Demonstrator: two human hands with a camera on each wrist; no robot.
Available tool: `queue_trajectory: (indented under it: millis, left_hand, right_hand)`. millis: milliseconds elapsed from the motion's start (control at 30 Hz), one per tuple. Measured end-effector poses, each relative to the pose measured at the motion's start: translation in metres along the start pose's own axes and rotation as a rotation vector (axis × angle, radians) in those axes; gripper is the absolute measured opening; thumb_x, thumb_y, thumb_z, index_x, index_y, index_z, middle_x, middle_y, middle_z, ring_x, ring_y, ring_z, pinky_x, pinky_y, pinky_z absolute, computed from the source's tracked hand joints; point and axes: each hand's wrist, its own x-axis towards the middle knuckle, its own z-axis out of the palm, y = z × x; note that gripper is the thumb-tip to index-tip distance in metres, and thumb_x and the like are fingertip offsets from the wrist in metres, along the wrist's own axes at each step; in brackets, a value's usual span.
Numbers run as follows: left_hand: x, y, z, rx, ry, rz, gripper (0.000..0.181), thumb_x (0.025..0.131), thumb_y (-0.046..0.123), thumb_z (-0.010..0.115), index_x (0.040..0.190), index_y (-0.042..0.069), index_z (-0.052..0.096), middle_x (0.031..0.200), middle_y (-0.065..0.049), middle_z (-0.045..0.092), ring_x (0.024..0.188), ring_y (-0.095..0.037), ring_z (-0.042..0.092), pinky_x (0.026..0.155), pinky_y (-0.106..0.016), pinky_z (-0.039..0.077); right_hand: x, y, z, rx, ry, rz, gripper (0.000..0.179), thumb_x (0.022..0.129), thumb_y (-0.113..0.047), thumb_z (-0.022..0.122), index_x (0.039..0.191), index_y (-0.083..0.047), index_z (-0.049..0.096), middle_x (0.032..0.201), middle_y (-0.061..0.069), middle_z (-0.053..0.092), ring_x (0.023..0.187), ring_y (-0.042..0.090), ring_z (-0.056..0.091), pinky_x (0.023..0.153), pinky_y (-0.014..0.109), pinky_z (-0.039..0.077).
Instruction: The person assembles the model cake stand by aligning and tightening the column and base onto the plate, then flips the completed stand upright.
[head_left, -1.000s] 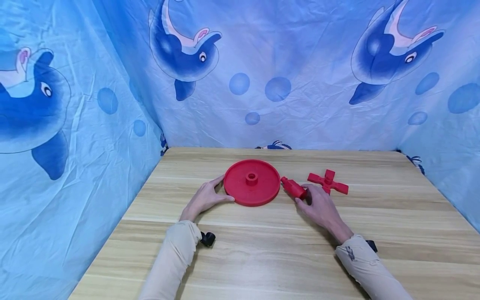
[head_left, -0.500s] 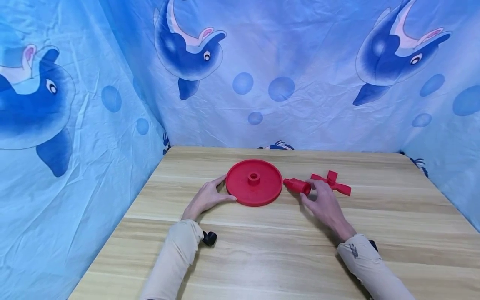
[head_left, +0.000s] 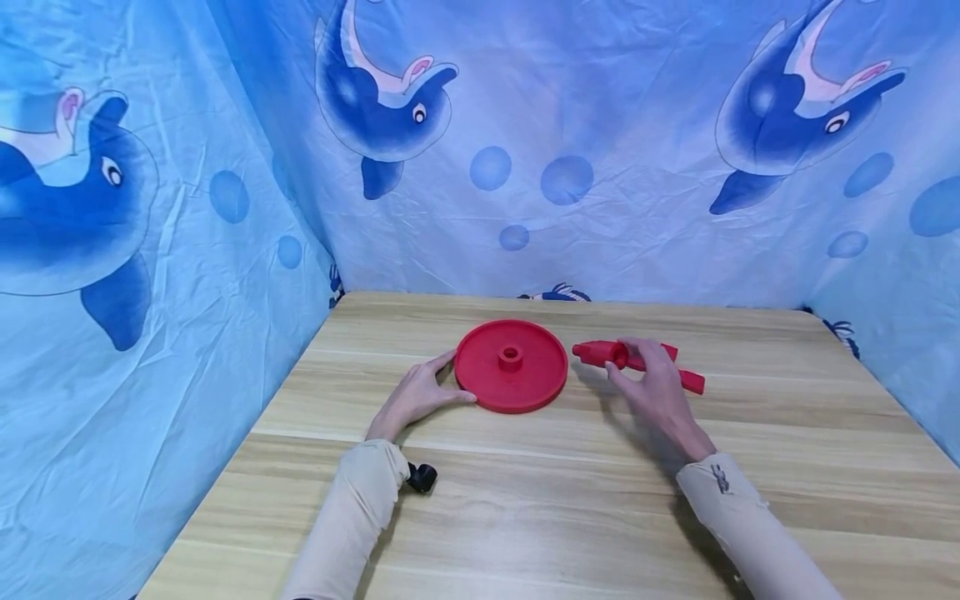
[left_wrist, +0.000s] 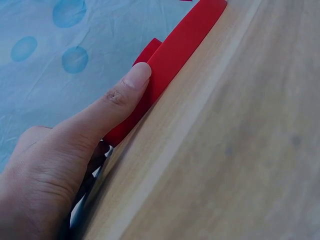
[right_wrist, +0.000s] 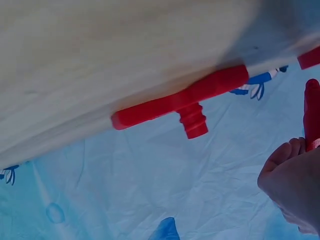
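Gripping the tapered red piece point(head_left: 597, 353) near its hollow end, the right hand point(head_left: 656, 388) is holding it apparently clear of the bench point(head_left: 540, 500). The piece is lying to the left of that hand, long axis running roughly level from side to side; the narrow nose is pointing left, toward the red disc point(head_left: 536, 383), while the open socket is facing back toward the right hand and the camera. Nose and disc rim are not touching; a narrow gap is showing between them. The disc is resting flat, its raised hub point(head_left: 511, 365) standing at centre with the bore facing up. The left hand point(head_left: 416, 398) is gripping the disc's left rim, thumb on the near edge. Judgement: a coming move is probably turning on axis, the piece lying crosswise to the upright bore; the right hand is being nearer to the piece, the left to the disc. Farther out, the red cross point(head_left: 692, 382) is sitting behind the right hand, partly hidden in the head view.
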Motion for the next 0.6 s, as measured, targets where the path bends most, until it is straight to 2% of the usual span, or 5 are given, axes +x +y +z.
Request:
queue_trajectory:
  millis: [367,600]
  left_hand:
    - [0.001,-0.002,0.0,-0.002,0.002,0.013,0.104,0.074,0.066,0.085,0.159,0.021,0.045,0.153,-0.01,0.053,0.135,-0.03,0.052,0.11,-0.054,0.043]
    - [0.0,-0.002,0.0,-0.009,0.002,0.007,0.106,0.073,0.068,0.085,0.159,0.021,0.045,0.153,-0.01,0.052,0.137,-0.031,0.05,0.111,-0.054,0.042]
  right_hand:
    - [0.02,-0.014,0.005,0.056,-0.005,-0.084,0.054,0.083,-0.009,0.086,0.132,0.001,0.065,0.12,0.018,0.064,0.109,0.035,0.058,0.08,0.055,0.052]
    - [0.032,-0.024,0.015,0.102,-0.005,-0.122,0.046,0.086,-0.008,0.083,0.128,0.001,0.068,0.116,0.017,0.065,0.108,0.04,0.059,0.083,0.057,0.053]
